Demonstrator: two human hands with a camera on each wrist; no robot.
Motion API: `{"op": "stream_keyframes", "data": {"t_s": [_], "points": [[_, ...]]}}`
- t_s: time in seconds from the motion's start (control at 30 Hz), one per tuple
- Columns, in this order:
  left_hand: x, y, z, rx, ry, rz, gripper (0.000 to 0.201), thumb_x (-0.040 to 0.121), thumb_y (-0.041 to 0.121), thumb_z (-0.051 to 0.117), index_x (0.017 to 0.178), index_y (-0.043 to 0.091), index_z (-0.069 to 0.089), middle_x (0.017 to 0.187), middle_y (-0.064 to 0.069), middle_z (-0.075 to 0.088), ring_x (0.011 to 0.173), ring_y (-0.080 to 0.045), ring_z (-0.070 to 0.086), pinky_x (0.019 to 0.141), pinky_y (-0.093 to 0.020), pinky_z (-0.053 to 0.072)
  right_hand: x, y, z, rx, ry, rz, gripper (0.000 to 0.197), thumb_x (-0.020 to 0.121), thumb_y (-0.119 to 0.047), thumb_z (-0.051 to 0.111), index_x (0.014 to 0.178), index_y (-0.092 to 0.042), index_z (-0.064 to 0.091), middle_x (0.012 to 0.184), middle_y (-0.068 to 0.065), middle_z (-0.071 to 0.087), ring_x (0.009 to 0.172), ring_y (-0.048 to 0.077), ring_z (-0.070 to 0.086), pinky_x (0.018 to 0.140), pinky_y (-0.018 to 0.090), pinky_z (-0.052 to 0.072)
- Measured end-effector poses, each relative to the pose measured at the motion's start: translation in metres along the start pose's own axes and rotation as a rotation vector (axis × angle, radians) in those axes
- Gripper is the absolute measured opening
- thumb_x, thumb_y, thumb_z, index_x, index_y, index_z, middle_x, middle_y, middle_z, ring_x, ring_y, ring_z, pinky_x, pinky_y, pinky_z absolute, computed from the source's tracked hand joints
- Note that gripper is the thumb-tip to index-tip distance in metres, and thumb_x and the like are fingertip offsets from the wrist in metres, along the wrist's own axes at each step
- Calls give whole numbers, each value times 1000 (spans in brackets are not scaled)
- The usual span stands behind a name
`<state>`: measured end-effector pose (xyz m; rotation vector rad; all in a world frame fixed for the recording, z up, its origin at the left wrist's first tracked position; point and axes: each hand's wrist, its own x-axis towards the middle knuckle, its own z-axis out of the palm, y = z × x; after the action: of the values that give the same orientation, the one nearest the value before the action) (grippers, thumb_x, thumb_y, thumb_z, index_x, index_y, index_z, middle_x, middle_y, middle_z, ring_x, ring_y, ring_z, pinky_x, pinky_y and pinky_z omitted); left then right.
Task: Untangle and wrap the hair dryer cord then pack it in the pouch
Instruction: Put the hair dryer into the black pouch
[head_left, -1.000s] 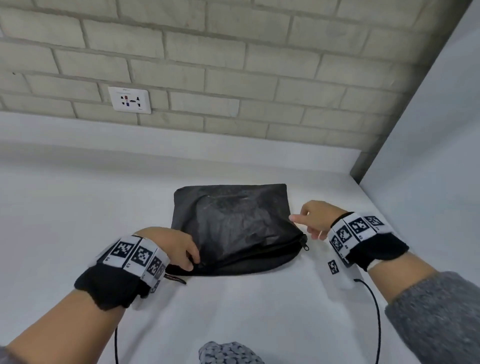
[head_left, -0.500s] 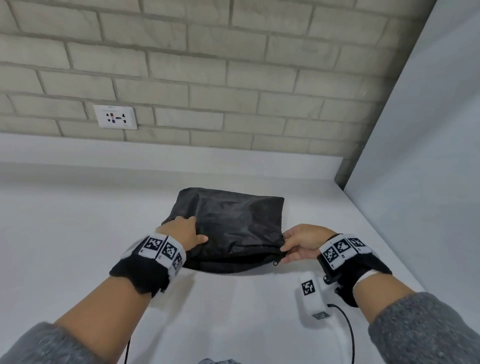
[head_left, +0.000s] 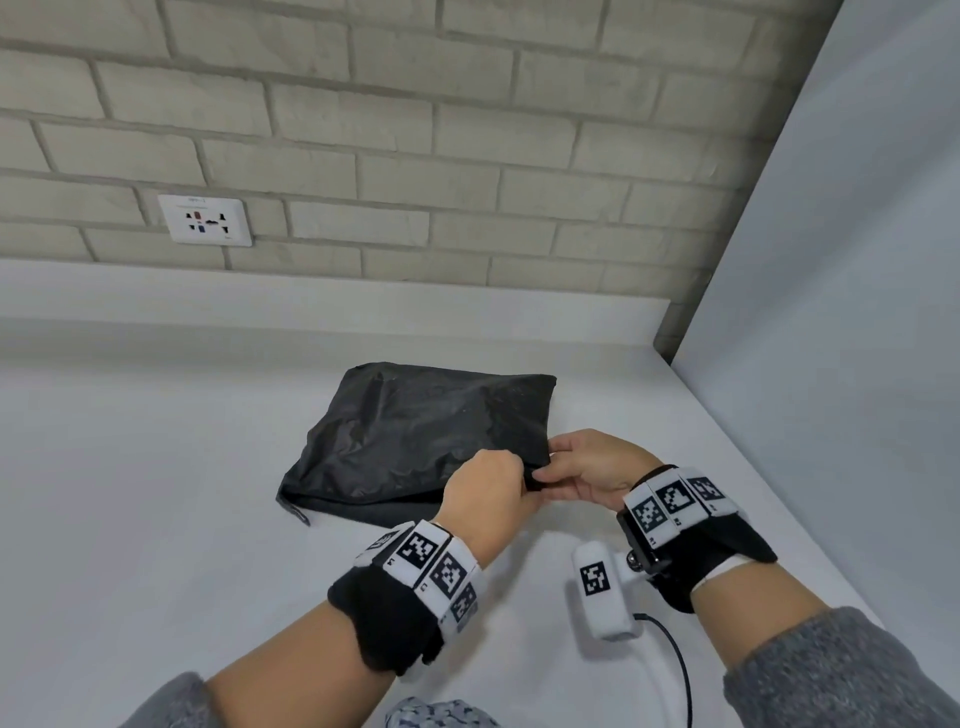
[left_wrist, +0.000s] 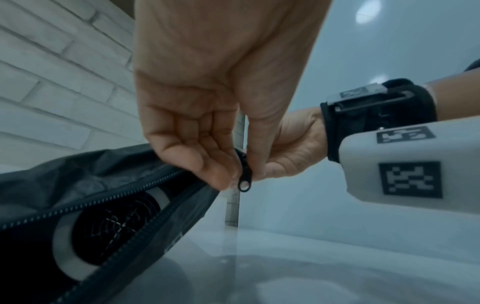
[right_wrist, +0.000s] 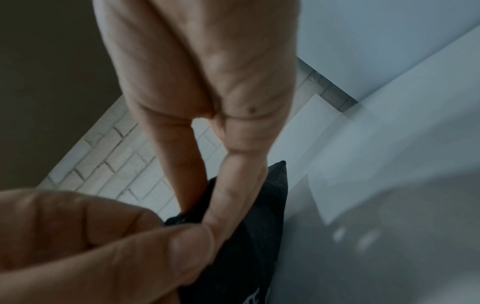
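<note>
**Both hands at the pouch's right corner, zip not yet closed**

I see the black crinkled fabric pouch (head_left: 426, 441) lying flat on the white matte countertop (head_left: 130, 493), set back toward the wall, its zipped edge facing me. Through the gaping zip, the left wrist view shows the hair dryer's round black grille with a pale ring (left_wrist: 109, 224) inside the pouch; its cord I cannot make out.

My left hand (head_left: 485, 493) sits at the pouch's near right corner, fingers curled, thumb and forefinger pinching the small black metal zipper pull (left_wrist: 244, 176). My right hand (head_left: 587, 470) is just beside it, touching the same corner, thumb and fingers pinching the black fabric end.

Room: pale grey-white brick wall (head_left: 389, 156) behind the counter, a raised white ledge along its foot. A white wall socket plate (head_left: 205, 221) is mounted low on the bricks, left of the pouch. A plain pale grey side panel (head_left: 841, 312) closes the counter on the right.
</note>
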<state>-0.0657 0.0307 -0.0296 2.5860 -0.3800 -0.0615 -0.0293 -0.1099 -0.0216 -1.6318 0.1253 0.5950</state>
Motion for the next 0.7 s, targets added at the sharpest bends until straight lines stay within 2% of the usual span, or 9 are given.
{"op": "stream_keyframes", "data": {"t_s": [0.03, 0.1, 0.17, 0.23, 0.3, 0.4, 0.53, 0.63, 0.7], "points": [[1, 0, 1, 30, 15, 4, 26, 86, 28, 55, 89, 3, 62, 91, -13, 67, 87, -30, 63, 63, -29, 40, -1, 0, 1, 8, 8, -10, 21, 84, 15, 48, 94, 0, 59, 83, 9, 64, 60, 7, 69, 55, 17, 55], [1, 0, 1, 67, 42, 33, 23, 87, 22, 51, 91, 2, 62, 96, -15, 67, 89, -31, 62, 63, -30, 38, -1, -1, 1, 41, 17, -20, 22, 84, 16, 46, 90, 0, 60, 82, 10, 64, 58, 8, 68, 54, 17, 55], [1, -1, 1, 66, 65, 86, 22, 87, 18, 48, 90, 1, 62, 96, -15, 65, 89, -31, 61, 64, -29, 36, -2, -1, 0, 49, 11, -6, 20, 86, 12, 47, 91, -1, 60, 80, 9, 64, 59, 10, 68, 54, 19, 55], [1, -3, 0, 25, 69, 123, 24, 89, 18, 45, 90, 0, 61, 94, -13, 61, 90, -30, 59, 65, -29, 36, -3, -1, -1, -35, 9, 33, 13, 89, 2, 50, 96, -5, 58, 77, 9, 62, 58, 12, 64, 53, 21, 53], [2, -5, 0, -39, 54, 126, 22, 88, 18, 45, 85, 1, 59, 85, -10, 55, 84, -29, 57, 66, -31, 37, -3, -1, -1, -63, 16, 38, 7, 90, -3, 51, 94, -6, 56, 69, 10, 57, 49, 10, 57, 48, 19, 50], [4, -12, -1, -205, -61, 51, 15, 82, 16, 50, 70, 9, 54, 71, -6, 54, 64, -20, 49, 62, -31, 41, -1, 1, -4, -13, -9, 49, 11, 89, 4, 49, 90, -3, 57, 65, 10, 55, 42, 7, 54, 45, 16, 48], [9, -33, -19, -330, -283, -64, 14, 78, 20, 64, 67, 11, 62, 64, -6, 55, 59, -17, 48, 58, -24, 40, -1, 8, -7, -40, -68, 108, 13, 89, 6, 47, 90, -4, 57, 60, 5, 53, 42, 4, 52, 44, 14, 45], [10, -52, -33, -297, -321, -76, 17, 78, 24, 68, 71, 8, 67, 68, -5, 59, 57, -14, 51, 62, -26, 43, 2, 8, -11, -66, -67, 118, 13, 90, 3, 48, 88, -5, 57, 56, 2, 53, 42, 3, 51, 43, 13, 43], [10, -63, -42, -303, -286, -123, 18, 77, 20, 68, 64, 8, 65, 63, -3, 59, 53, -12, 50, 60, -24, 44, 3, 4, -16, -82, -53, 115, 13, 90, 1, 48, 84, -6, 57, 53, 0, 52, 42, 3, 50, 43, 13, 43]]}}
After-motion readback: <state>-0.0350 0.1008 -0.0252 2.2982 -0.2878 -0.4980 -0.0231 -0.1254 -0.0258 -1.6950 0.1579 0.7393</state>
